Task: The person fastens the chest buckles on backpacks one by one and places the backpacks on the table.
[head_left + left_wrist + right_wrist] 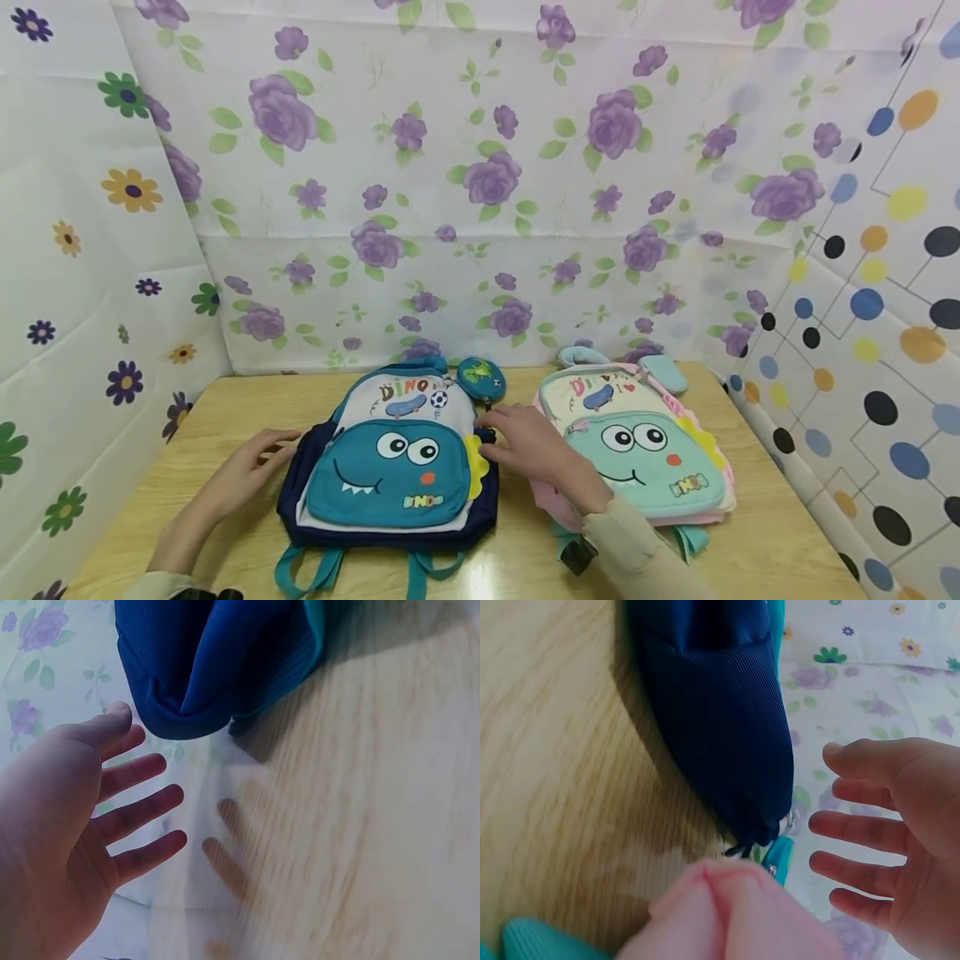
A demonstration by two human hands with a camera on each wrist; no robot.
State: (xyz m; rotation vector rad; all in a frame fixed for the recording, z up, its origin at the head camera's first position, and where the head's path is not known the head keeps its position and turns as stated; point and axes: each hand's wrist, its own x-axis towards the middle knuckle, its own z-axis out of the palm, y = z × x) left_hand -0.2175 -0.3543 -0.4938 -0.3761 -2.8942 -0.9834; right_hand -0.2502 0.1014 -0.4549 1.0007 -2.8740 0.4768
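Observation:
A dark blue and teal child's backpack (390,475) with a cartoon dinosaur face lies on its back on the wooden table. My left hand (251,467) is at its left side, fingers relaxed; in the left wrist view the left hand (97,802) is apart from the backpack's navy side (217,667). Over the right edge reaches my right hand (536,442), near the yellow felt spikes. The right wrist view has the right hand (892,840) with fingers spread beside the navy side panel (720,727), holding nothing. A round teal dinosaur pouch (482,380) hangs at the backpack's upper right.
A pink and mint dinosaur backpack (667,467) lies to the right, partly behind my right forearm. Teal straps (307,575) stretch toward the table's (217,408) front. Flowered cloth (450,192) stands behind, and a dotted cloth (885,400) borders the right side.

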